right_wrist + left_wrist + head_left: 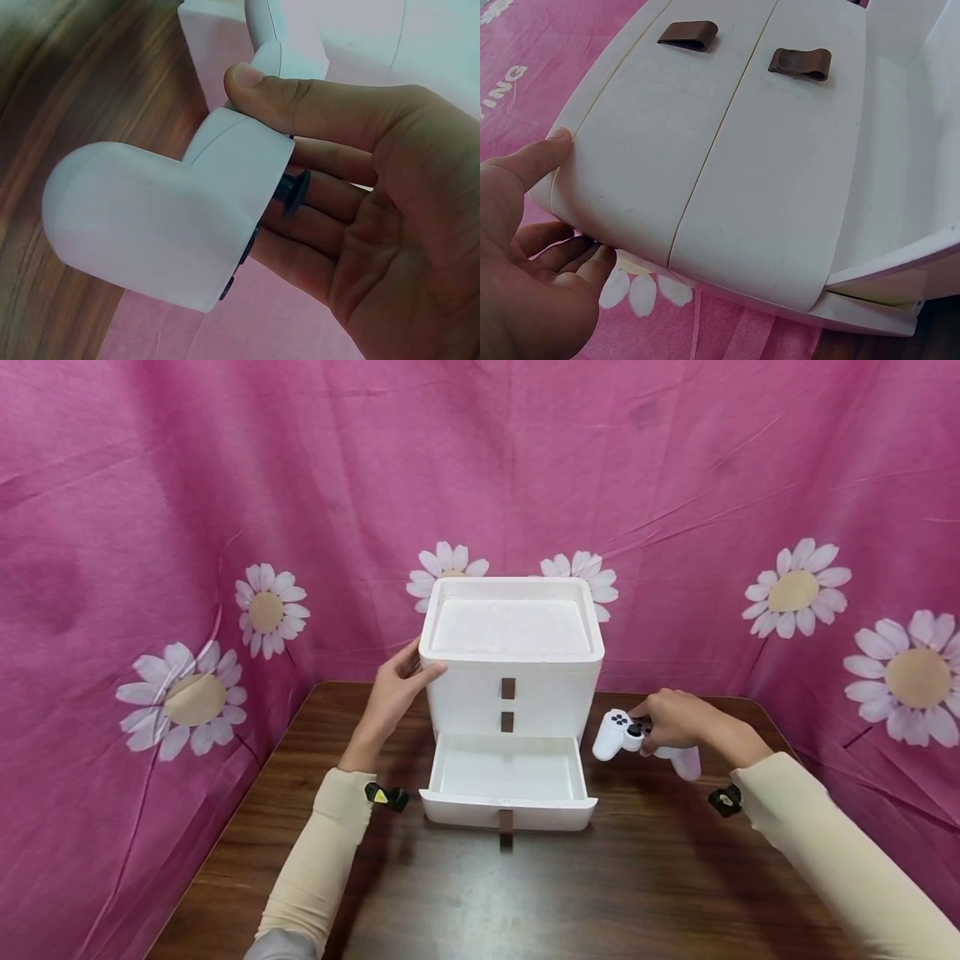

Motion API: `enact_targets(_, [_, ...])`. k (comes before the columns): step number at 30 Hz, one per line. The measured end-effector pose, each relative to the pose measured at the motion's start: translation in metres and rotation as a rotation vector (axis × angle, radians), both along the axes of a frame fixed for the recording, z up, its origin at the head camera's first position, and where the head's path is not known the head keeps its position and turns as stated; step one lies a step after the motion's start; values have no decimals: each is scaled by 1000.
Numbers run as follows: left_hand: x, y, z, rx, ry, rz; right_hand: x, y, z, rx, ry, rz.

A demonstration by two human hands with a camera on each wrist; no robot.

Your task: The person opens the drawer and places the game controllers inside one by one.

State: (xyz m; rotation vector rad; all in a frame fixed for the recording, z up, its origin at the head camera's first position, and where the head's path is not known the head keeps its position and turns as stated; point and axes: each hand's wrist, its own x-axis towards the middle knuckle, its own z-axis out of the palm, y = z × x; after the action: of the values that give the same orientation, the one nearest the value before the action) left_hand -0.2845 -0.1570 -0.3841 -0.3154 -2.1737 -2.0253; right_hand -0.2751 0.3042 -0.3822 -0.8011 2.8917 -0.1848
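Observation:
A white drawer unit (513,697) stands on the table, its bottom drawer (507,768) pulled out with a bare inside. My left hand (393,697) holds the unit's upper left corner; the thumb presses the front face and the curled fingers (592,262) lie against the side. To the right of the unit, my right hand (678,722) grips a white game controller (613,735) by its middle, thumb on one side and fingers on the other. Dark buttons and a black thumbstick (294,193) show on the controller, which is tilted in the right wrist view.
Brown strap pulls (507,688) hang on the drawer fronts. The unit's top is a shallow rimmed tray (512,657). Beneath lies a dark wood table (675,877), with a pink daisy-printed cloth (480,468) behind it and at both sides.

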Motion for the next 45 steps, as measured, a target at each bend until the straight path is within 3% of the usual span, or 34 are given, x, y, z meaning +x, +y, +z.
enact_targets(20, [0,0,-2,5,-5,0,21,-22,23,-18,-17,49])
enact_targets(45, [-1,1,-3,11,-9,-2,37,-59,43,-49,-10,190])
